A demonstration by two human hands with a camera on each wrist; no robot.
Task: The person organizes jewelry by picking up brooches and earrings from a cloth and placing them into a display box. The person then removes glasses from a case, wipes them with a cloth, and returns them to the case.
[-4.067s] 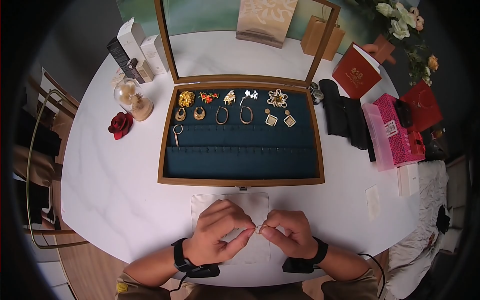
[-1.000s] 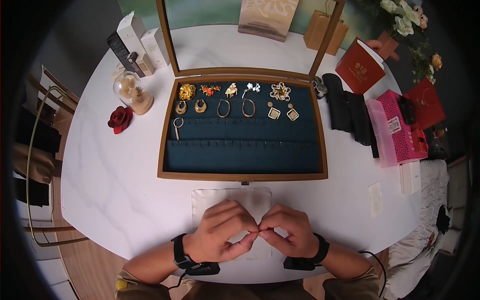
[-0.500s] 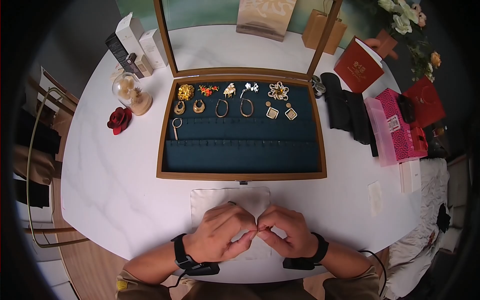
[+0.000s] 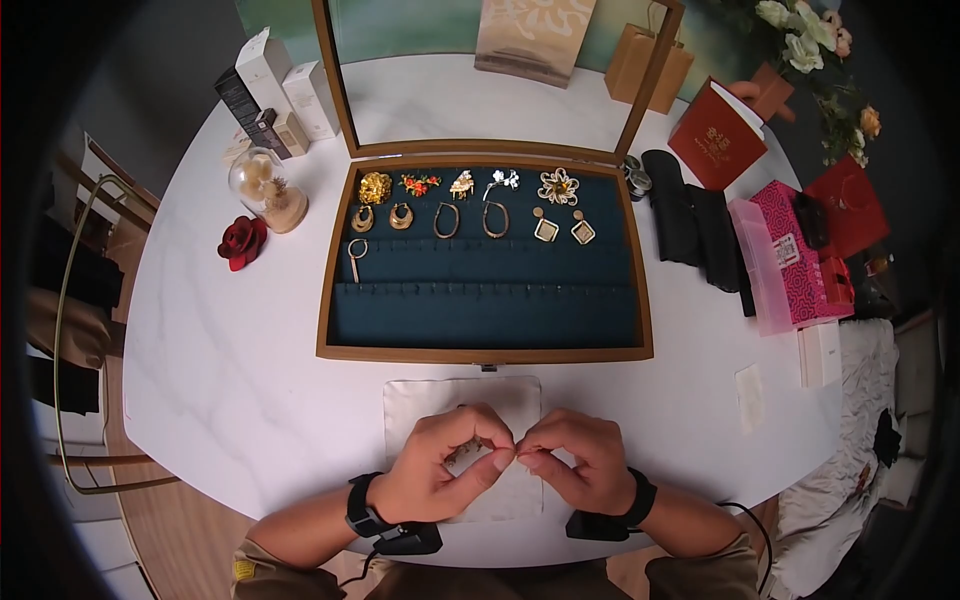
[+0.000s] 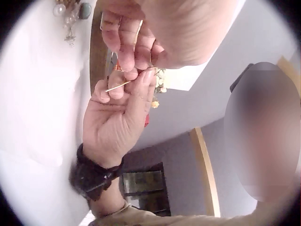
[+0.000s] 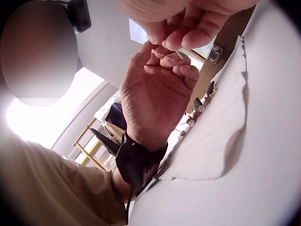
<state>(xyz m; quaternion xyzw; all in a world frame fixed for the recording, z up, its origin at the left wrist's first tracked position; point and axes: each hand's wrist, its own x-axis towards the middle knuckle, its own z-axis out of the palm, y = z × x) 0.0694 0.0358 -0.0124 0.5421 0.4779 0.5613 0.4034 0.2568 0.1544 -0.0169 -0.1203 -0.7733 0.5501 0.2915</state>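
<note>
Above the pale cloth (image 4: 400, 395), my left hand (image 4: 440, 465) and right hand (image 4: 575, 460) meet fingertip to fingertip. Both pinch a small gold earring between thumb and index finger; the fingers hide most of it. Its thin gold bar (image 5: 118, 86) sticks out below the pinch in the left wrist view. A short textured length of the earring (image 6: 179, 54) shows in the right wrist view. Loose jewellery (image 6: 194, 115) lies on the cloth, partly behind my left hand. Beyond stands an open wooden jewellery case (image 4: 490, 353), with a hoop-and-bar earring (image 4: 355, 260) hung at its left.
Several earrings and brooches fill the upper rows of the case, whose glass lid (image 4: 480, 148) stands raised. To the left are a red rose (image 4: 242, 243), a glass dome (image 4: 265, 190) and boxes (image 4: 275, 85). Black rolls (image 4: 690, 220) and a pink box (image 4: 790, 260) lie right.
Both hands stay together over the cloth. The small ring seen between the fingertips in the oldest frame is now mostly covered. My left hand has turned slightly, showing jewellery through its finger loop.
</note>
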